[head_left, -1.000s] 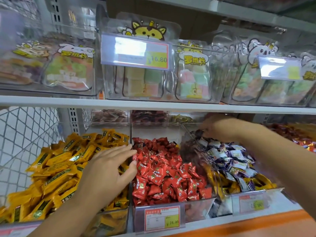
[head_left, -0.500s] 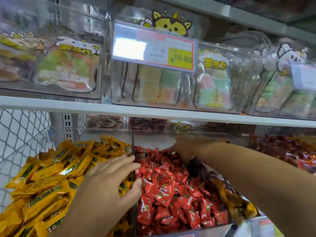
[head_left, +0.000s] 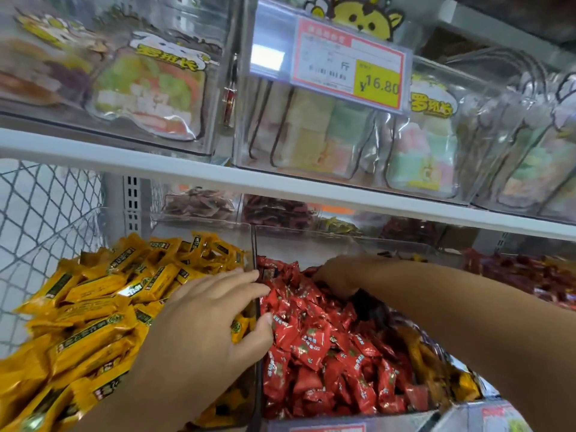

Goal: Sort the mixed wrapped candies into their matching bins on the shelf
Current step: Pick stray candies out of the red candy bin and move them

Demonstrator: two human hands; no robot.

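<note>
Head view: left hand [head_left: 212, 325] is laid flat, fingers straight, on the yellow-wrapped candies [head_left: 93, 307] in the left bin. Its fingertips reach the clear divider [head_left: 258, 310] and the thumb touches the red-wrapped candies [head_left: 327, 353] in the middle bin. Right hand [head_left: 338, 275] is reached across to the back of the red pile, fingertips buried among wrappers; a grip on anything cannot be told. Key relation: the red pile lies straight under the right hand and just right of the left one, so the right is judged nearer for a pick at the back, the left for strays by the divider. Yellow bars are mostly slanted toward back right. A price tag [head_left: 349, 67] hangs on the shelf above
</note>
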